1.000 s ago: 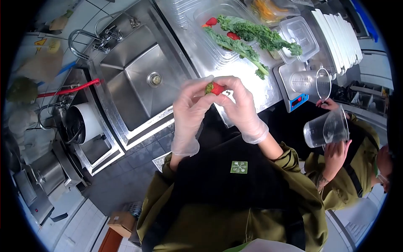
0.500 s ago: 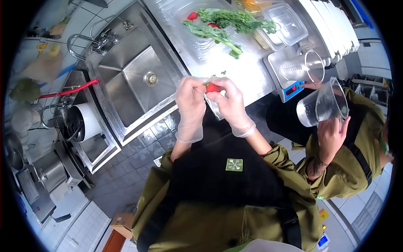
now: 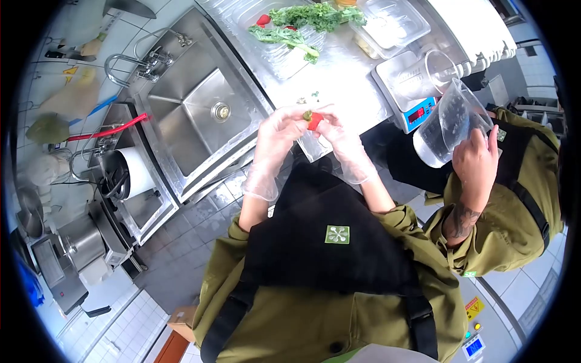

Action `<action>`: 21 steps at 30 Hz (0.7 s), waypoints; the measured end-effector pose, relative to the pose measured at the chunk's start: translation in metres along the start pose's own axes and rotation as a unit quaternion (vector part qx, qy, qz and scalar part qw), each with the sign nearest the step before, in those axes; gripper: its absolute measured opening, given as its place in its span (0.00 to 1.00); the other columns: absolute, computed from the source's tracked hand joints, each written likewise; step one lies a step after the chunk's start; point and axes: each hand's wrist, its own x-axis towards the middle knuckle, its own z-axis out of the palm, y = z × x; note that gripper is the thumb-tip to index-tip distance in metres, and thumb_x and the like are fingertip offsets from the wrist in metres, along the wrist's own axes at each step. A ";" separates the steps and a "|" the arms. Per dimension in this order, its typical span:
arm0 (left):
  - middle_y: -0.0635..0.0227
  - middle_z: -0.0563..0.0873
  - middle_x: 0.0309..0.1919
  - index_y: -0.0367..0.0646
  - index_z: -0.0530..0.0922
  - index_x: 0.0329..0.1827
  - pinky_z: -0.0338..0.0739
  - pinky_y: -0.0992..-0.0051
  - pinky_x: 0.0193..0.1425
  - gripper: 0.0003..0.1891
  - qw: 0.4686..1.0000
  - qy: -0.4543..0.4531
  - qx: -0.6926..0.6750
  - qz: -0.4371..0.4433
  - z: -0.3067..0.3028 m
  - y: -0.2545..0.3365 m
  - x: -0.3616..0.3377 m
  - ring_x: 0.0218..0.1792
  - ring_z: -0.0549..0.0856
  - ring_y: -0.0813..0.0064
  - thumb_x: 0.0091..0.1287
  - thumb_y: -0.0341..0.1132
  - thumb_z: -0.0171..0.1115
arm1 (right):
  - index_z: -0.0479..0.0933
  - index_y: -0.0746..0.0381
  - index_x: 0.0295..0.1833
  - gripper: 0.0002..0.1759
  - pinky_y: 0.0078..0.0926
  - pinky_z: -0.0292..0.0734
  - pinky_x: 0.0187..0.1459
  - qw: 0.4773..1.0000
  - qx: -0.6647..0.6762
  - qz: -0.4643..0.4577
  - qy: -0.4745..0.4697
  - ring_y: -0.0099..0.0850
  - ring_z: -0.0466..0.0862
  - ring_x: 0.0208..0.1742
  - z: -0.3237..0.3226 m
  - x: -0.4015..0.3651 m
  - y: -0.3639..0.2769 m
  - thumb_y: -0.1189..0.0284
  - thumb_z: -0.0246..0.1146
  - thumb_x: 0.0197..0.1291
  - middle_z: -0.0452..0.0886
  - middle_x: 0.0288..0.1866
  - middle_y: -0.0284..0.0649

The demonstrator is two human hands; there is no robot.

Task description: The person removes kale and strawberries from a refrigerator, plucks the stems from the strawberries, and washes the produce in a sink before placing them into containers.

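Observation:
Both my hands wear clear plastic gloves and meet over the front edge of the steel counter (image 3: 357,91). Between their fingertips is a red strawberry (image 3: 315,120) with its green top (image 3: 307,115) turned toward my left hand (image 3: 279,133). My left fingers pinch the green top, while my right hand (image 3: 340,138) grips the red body. Small green bits (image 3: 307,97) lie on the counter just beyond my hands.
A clear tray (image 3: 284,51) further back holds kale leaves (image 3: 302,18) and strawberries (image 3: 264,19). The steel sink (image 3: 193,115) lies to the left. At right, a co-worker's hand (image 3: 478,163) tilts a clear measuring jug (image 3: 448,124) near a scale (image 3: 402,85) carrying another jug (image 3: 433,69).
My hands stay on the strawberry and have worked its green top outward to the left. The co-worker has raised and tilted the jug closer to the scale.

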 end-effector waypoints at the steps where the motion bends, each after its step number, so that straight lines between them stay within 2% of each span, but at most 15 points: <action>1: 0.69 0.81 0.35 0.37 0.78 0.46 0.75 0.79 0.47 0.10 1.000 -0.005 -0.002 0.000 0.000 0.001 -0.001 0.37 0.80 0.79 0.62 0.24 0.60 | 0.72 0.66 0.49 0.14 0.22 0.73 0.40 1.000 -0.013 0.002 0.004 0.23 0.74 0.35 0.000 0.000 -0.001 0.76 0.60 0.57 0.77 0.38 0.38; 4: 0.68 0.81 0.37 0.36 0.78 0.45 0.75 0.79 0.48 0.12 0.994 0.029 0.049 0.094 -0.002 -0.012 0.003 0.38 0.80 0.79 0.58 0.20 0.62 | 0.72 0.66 0.49 0.14 0.23 0.72 0.43 0.998 -0.054 0.019 0.022 0.24 0.75 0.38 0.002 0.003 0.000 0.77 0.61 0.55 0.76 0.40 0.38; 5: 0.69 0.79 0.36 0.36 0.79 0.40 0.74 0.79 0.48 0.10 0.992 0.042 0.069 0.093 -0.005 -0.019 0.006 0.39 0.79 0.80 0.56 0.17 0.61 | 0.72 0.66 0.48 0.14 0.23 0.72 0.43 0.996 -0.089 0.014 0.026 0.24 0.75 0.39 0.002 0.004 0.002 0.77 0.61 0.55 0.76 0.40 0.38; 8: 0.70 0.78 0.36 0.37 0.77 0.37 0.72 0.79 0.49 0.08 0.981 0.027 0.095 0.169 -0.009 -0.038 0.021 0.40 0.78 0.80 0.57 0.16 0.59 | 0.73 0.66 0.48 0.14 0.23 0.71 0.45 0.982 -0.182 0.000 0.057 0.23 0.75 0.41 0.004 0.006 0.009 0.78 0.61 0.54 0.76 0.41 0.38; 10: 0.68 0.76 0.34 0.38 0.74 0.35 0.71 0.78 0.47 0.08 0.963 0.029 0.168 0.208 -0.011 -0.045 0.031 0.40 0.77 0.76 0.56 0.16 0.56 | 0.72 0.66 0.47 0.13 0.23 0.71 0.46 0.970 -0.227 0.000 0.086 0.23 0.75 0.42 0.007 0.009 0.014 0.79 0.60 0.55 0.76 0.42 0.37; 12: 0.67 0.75 0.34 0.38 0.73 0.36 0.71 0.77 0.47 0.08 0.937 0.024 0.241 0.251 -0.011 -0.036 0.039 0.39 0.76 0.73 0.56 0.17 0.55 | 0.72 0.66 0.47 0.12 0.22 0.71 0.44 0.979 -0.131 0.049 0.151 0.23 0.74 0.41 0.016 0.013 0.022 0.77 0.60 0.56 0.75 0.41 0.36; 13: 0.65 0.74 0.33 0.38 0.73 0.35 0.71 0.75 0.45 0.06 0.946 0.024 0.219 0.238 -0.012 -0.037 0.042 0.38 0.76 0.70 0.56 0.20 0.55 | 0.72 0.66 0.46 0.11 0.22 0.71 0.44 0.977 -0.081 0.072 0.182 0.23 0.74 0.40 0.019 0.015 0.028 0.76 0.59 0.57 0.75 0.41 0.36; 16: 0.65 0.75 0.34 0.38 0.73 0.35 0.71 0.75 0.44 0.05 0.973 -0.036 0.088 0.212 -0.016 -0.038 0.049 0.39 0.76 0.70 0.57 0.21 0.55 | 0.72 0.65 0.47 0.11 0.22 0.70 0.41 0.985 0.002 0.081 0.151 0.23 0.73 0.39 0.007 0.019 0.052 0.72 0.58 0.60 0.75 0.41 0.37; 17: 0.66 0.75 0.33 0.38 0.73 0.35 0.72 0.78 0.42 0.04 0.941 -0.039 0.165 0.293 -0.019 -0.038 0.056 0.37 0.77 0.74 0.59 0.20 0.53 | 0.71 0.67 0.49 0.14 0.22 0.70 0.43 0.982 0.093 0.067 0.152 0.24 0.73 0.40 0.007 0.019 0.058 0.71 0.59 0.59 0.75 0.42 0.37; 19: 0.67 0.76 0.32 0.37 0.73 0.36 0.72 0.81 0.40 0.05 0.977 -0.081 0.085 0.175 -0.029 -0.054 0.068 0.33 0.77 0.77 0.61 0.19 0.51 | 0.69 0.71 0.53 0.21 0.22 0.70 0.46 0.950 0.271 0.033 0.150 0.27 0.75 0.41 0.010 0.020 0.067 0.69 0.63 0.58 0.76 0.43 0.39; 20: 0.68 0.76 0.31 0.37 0.73 0.36 0.73 0.82 0.39 0.05 0.987 -0.100 0.045 0.115 -0.033 -0.060 0.073 0.31 0.78 0.78 0.62 0.19 0.50 | 0.69 0.71 0.53 0.22 0.23 0.70 0.46 0.952 0.266 0.023 0.151 0.26 0.75 0.41 0.010 0.021 0.067 0.69 0.63 0.57 0.76 0.44 0.39; 21: 0.65 0.78 0.32 0.36 0.74 0.40 0.74 0.80 0.39 0.05 0.991 -0.096 -0.087 -0.027 -0.035 -0.066 0.075 0.33 0.78 0.78 0.62 0.24 0.55 | 0.69 0.70 0.53 0.23 0.23 0.70 0.46 0.953 0.261 0.011 0.153 0.26 0.75 0.41 0.009 0.020 0.066 0.68 0.64 0.57 0.76 0.44 0.40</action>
